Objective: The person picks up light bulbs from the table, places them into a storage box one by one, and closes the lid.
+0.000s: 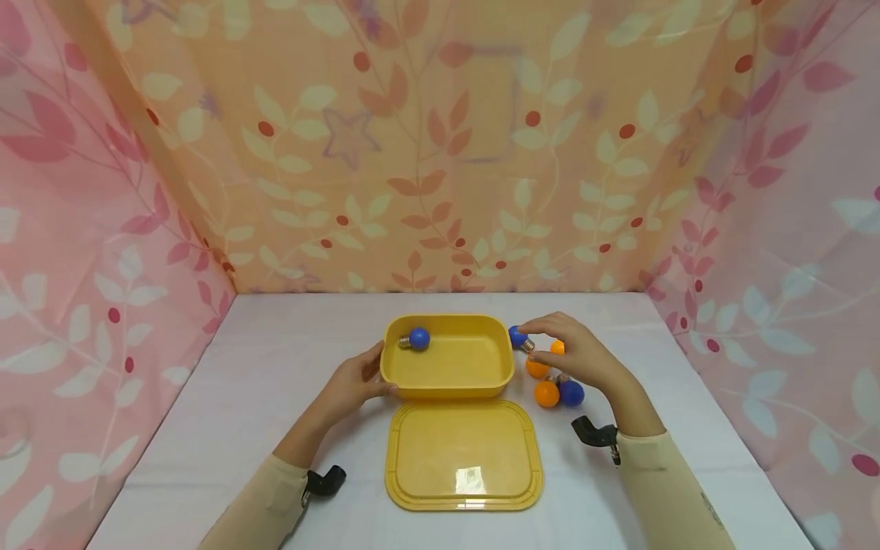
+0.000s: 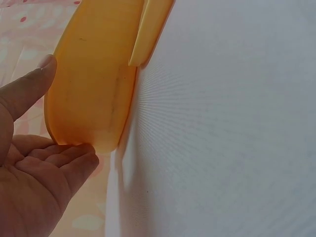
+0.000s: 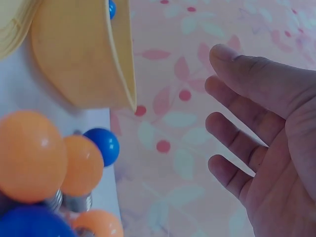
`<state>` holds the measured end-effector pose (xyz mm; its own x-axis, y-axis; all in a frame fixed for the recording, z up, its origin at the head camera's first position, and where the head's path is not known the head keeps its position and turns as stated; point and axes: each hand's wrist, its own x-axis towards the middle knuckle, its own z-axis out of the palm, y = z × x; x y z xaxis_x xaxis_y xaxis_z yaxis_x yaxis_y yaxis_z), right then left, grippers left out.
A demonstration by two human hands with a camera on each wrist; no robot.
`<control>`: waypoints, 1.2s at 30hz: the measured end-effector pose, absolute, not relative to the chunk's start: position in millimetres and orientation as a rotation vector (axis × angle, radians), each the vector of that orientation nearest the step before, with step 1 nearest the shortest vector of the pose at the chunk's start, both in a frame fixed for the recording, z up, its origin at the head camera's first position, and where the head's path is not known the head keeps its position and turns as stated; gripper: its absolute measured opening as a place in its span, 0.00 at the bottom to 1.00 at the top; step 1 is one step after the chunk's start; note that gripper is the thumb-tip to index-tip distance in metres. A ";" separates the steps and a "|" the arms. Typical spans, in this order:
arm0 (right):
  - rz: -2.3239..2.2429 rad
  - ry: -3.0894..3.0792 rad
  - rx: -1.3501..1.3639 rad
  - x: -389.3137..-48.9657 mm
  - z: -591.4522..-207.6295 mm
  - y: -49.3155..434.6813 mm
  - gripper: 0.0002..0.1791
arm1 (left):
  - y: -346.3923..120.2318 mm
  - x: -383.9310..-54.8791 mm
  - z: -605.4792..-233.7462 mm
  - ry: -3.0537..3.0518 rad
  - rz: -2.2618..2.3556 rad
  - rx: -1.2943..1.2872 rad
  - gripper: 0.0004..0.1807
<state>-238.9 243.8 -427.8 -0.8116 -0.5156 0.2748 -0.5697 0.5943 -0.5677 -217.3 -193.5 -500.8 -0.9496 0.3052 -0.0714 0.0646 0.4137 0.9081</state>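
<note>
My left hand (image 1: 352, 386) holds the left end of a yellow plastic box (image 1: 450, 389), thumb on the near side and fingers along the end wall, as the left wrist view shows. Inside the box, toward its left, lies a blue light bulb (image 1: 418, 338) with a metal screw base. Over a group of bulbs to the right of the box hovers my right hand (image 1: 580, 353), thumb and fingers apart, nothing between them. Nearest its fingertips is another blue bulb (image 1: 517, 336); an orange bulb (image 1: 536, 369) sits just below the thumb.
A yellow lid (image 1: 464, 454) lies flat in front of the box. Right of the box are another orange bulb (image 1: 547, 394), a blue bulb (image 1: 571, 393) and an orange bulb (image 1: 558, 347) partly behind the right hand. Patterned cloth walls (image 1: 426, 191) enclose the white table (image 1: 275, 344).
</note>
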 end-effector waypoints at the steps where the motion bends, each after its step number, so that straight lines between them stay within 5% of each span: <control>1: 1.027 -2.735 0.900 -237.7 -429.6 247.2 0.24 | -193.2 -217.7 -501.0 2.449 1.557 0.328 0.56; 23: 1.152 -2.900 0.509 -253.3 -466.6 312.2 0.26 | -194.5 -219.2 -503.5 2.447 1.560 0.337 0.57; 36: 1.282 -3.039 0.482 -268.0 -508.0 331.9 0.39 | -194.0 -219.9 -504.7 2.440 1.578 0.363 0.57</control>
